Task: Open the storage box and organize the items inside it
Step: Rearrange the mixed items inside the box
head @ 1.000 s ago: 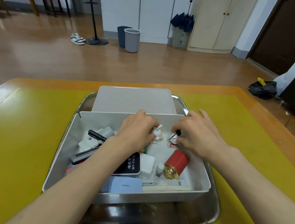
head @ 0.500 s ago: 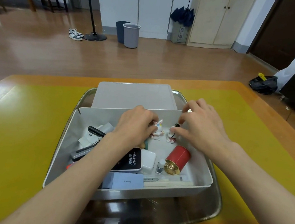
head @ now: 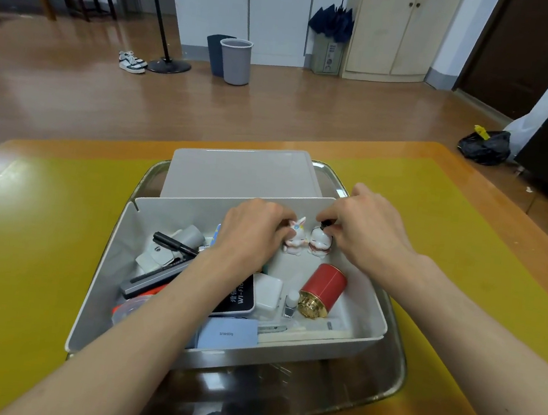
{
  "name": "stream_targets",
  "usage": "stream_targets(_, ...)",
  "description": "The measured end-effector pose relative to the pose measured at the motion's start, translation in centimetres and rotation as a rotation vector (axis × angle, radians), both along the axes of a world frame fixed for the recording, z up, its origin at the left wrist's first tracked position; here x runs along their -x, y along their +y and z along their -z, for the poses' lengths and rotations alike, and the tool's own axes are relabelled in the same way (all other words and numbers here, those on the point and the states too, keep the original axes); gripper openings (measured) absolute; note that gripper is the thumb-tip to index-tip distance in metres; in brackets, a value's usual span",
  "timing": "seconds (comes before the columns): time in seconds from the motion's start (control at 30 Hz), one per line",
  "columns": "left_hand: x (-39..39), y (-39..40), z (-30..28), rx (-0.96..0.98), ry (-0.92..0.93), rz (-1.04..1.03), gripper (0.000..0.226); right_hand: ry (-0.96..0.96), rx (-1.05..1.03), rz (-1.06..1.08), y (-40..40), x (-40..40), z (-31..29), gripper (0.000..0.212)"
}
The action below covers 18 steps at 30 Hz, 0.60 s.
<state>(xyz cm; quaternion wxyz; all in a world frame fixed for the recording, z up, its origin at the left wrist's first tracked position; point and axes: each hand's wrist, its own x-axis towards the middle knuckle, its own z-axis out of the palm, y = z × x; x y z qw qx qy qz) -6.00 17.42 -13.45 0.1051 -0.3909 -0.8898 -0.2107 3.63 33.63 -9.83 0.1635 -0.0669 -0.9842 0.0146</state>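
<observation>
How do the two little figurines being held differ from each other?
The left figurine, at the left hand, has tall upright ears; the right figurine, under the right hand, is rounder with a dark topknot and red trim. Both are small, white, upright, and stand side by side inside the storage box.

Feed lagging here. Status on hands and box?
Left hand on rabbit figurine, right hand on second figurine. Box open. Red tin lying close by.
</observation>
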Motion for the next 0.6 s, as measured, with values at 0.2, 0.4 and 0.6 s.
stream_targets(0.2,0.18,0.50,0.07,0.016,0.022,-0.019,0.019,-0.008,0.030,0.028,0.09,0.22,-0.19,0.028)
stream_targets(0.4,0.68,0.26,-0.45,0.053,0.039,-0.017,0.016,-0.037,0.143,0.066,0.67,0.54,0.03,0.028)
stream_targets(0.6,0.66,0.22,-0.32,0.055,0.038,-0.023,0.020,-0.026,0.209,0.081,0.79,0.67,0.39,0.026)
